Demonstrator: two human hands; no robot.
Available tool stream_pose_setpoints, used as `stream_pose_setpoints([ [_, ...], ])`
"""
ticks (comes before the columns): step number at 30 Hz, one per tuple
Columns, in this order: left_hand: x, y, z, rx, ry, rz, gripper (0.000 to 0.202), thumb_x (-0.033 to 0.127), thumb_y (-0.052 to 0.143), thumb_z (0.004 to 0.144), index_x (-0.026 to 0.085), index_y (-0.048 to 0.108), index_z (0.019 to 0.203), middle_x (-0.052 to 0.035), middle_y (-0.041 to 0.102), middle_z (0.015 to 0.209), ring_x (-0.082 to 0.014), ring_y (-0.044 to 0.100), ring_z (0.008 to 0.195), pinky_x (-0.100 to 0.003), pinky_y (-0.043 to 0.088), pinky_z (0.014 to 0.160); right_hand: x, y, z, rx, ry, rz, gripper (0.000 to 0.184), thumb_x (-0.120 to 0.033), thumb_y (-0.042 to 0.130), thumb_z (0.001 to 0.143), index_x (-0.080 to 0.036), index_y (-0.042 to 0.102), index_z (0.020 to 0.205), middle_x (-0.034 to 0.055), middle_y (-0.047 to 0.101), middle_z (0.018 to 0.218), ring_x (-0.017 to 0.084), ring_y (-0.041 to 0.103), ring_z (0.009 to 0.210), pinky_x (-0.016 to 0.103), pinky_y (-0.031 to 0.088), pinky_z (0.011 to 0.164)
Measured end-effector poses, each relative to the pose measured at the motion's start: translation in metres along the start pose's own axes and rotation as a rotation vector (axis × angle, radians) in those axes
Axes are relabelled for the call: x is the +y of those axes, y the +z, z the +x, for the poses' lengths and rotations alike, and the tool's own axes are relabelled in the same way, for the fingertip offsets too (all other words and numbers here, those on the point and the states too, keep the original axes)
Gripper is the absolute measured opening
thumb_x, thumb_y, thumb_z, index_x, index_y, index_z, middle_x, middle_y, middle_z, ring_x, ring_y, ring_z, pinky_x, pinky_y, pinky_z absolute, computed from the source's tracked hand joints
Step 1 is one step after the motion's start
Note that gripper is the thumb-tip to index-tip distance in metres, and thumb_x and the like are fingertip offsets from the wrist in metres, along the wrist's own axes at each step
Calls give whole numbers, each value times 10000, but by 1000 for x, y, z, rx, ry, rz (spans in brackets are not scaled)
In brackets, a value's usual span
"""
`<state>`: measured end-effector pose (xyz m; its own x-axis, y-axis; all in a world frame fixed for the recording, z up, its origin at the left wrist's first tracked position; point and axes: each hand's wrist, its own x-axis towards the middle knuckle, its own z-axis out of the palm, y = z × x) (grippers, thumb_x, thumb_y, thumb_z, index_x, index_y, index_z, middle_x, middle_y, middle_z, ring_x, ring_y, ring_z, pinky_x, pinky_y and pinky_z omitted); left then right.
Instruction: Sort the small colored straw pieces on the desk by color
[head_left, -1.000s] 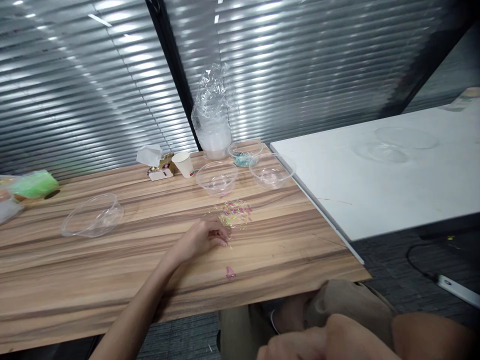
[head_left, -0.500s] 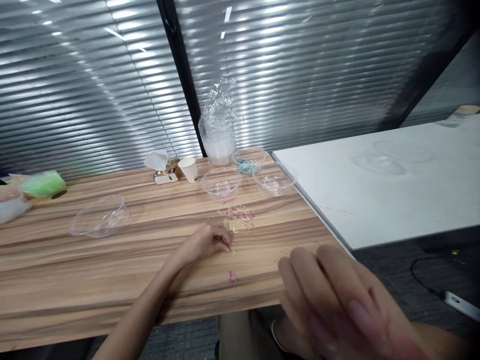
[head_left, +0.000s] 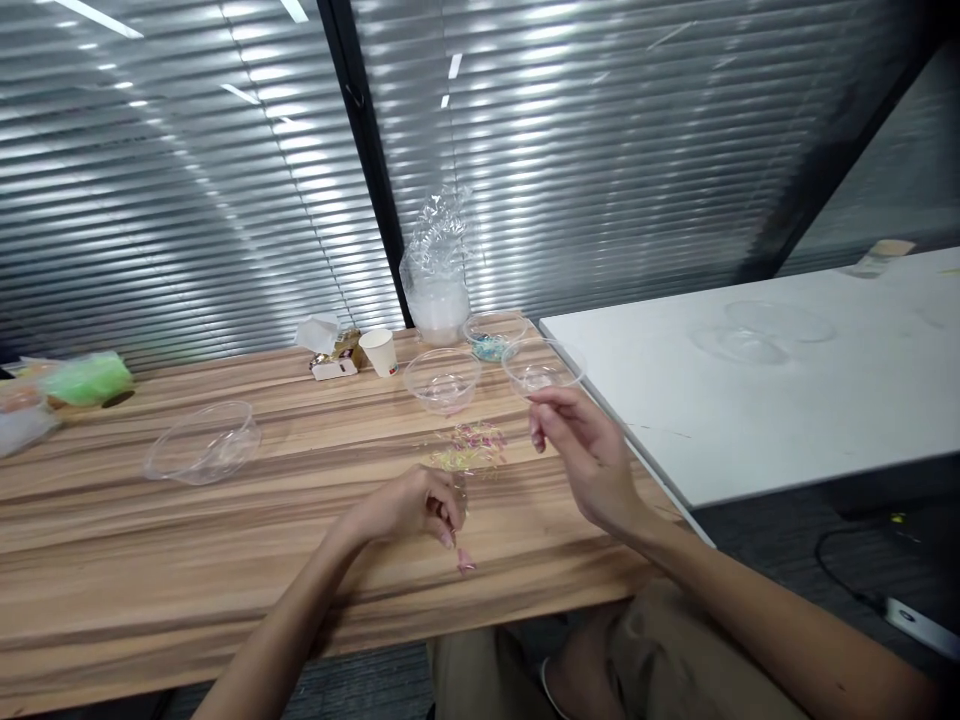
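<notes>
the loose pink and yellow bits [head_left: 474, 440] on the table [head_left: 300, 525], just beyond the curled left hand [head_left: 420, 503], could scatter if it brushes them, though whether it or the pinched right hand [head_left: 596, 460] grips anything i cannot tell

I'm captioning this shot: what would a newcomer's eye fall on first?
Probably the scatter of pink and yellow bits on the wooden table, with the left hand just on its near side and the right hand to its right. Next, perhaps, the bright green bundle at the far left, and the shiny clear plastic at the table's back, in front of the blinds.
</notes>
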<state>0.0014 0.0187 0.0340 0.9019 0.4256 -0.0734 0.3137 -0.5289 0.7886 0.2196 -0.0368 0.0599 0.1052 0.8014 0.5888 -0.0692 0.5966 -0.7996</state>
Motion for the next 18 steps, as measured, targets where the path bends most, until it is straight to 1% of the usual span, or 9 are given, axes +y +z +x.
stream_pose_setpoints([
  [4,2,3,-3,-57,-7,-55,241,342,639,785,118,682,706,-53,619,657,-112,563,615,-185,428,549,47,-2,16,-86,1,-182,173,-311,567,857,-191,581,980,35,588,852,150,562,763,269,472,650],
  [7,2,2,-5,-63,-9,-93,244,354,629,793,121,694,762,-74,653,720,-128,600,652,-198,453,583,80,1,27,-183,-50,-338,141,-305,593,834,-171,592,791,35,610,765,159,572,710,281,465,645],
  [9,0,-1,-5,9,-17,-42,240,359,659,766,125,701,799,-77,664,761,-136,609,668,-204,461,592,97,3,31,-249,-111,-424,165,-287,580,843,-168,577,730,30,611,713,157,565,665,281,449,626],
  [11,-3,-4,-4,181,-40,65,245,358,676,751,138,700,855,-72,672,803,-147,613,705,-223,474,631,109,5,32,-304,-155,-483,173,-262,549,864,-165,563,721,29,605,692,154,556,639,277,437,608],
  [13,-7,-6,-2,379,-64,183,273,350,635,793,164,670,990,-78,673,942,-174,616,841,-272,484,756,114,5,30,-354,-192,-518,158,-230,503,890,-164,567,761,34,610,719,158,561,663,278,439,625],
  [14,-10,-6,0,452,-62,242,304,341,596,826,181,631,1082,-84,651,1045,-188,597,943,-305,468,838,114,5,30,-374,-213,-530,155,-211,476,903,-164,573,791,41,617,747,163,567,696,282,445,650],
  [15,-13,-4,2,493,-52,300,339,331,551,858,197,578,1169,-88,609,1150,-198,558,1047,-335,434,917,113,5,29,-392,-232,-540,160,-194,449,913,-165,578,824,49,624,786,170,573,742,290,450,683],
  [16,-16,-2,3,499,-35,356,371,321,506,886,211,520,1240,-90,551,1246,-201,501,1142,-359,389,984,112,4,28,-411,-249,-548,167,-177,425,921,-166,582,865,57,630,833,176,575,795,299,452,720],
  [18,-22,4,7,433,-8,465,429,316,436,917,219,412,1334,-89,425,1377,-202,378,1270,-388,299,1067,111,1,27,-456,-270,-561,179,-154,403,925,-172,577,962,68,626,934,185,561,894,318,447,789],
])
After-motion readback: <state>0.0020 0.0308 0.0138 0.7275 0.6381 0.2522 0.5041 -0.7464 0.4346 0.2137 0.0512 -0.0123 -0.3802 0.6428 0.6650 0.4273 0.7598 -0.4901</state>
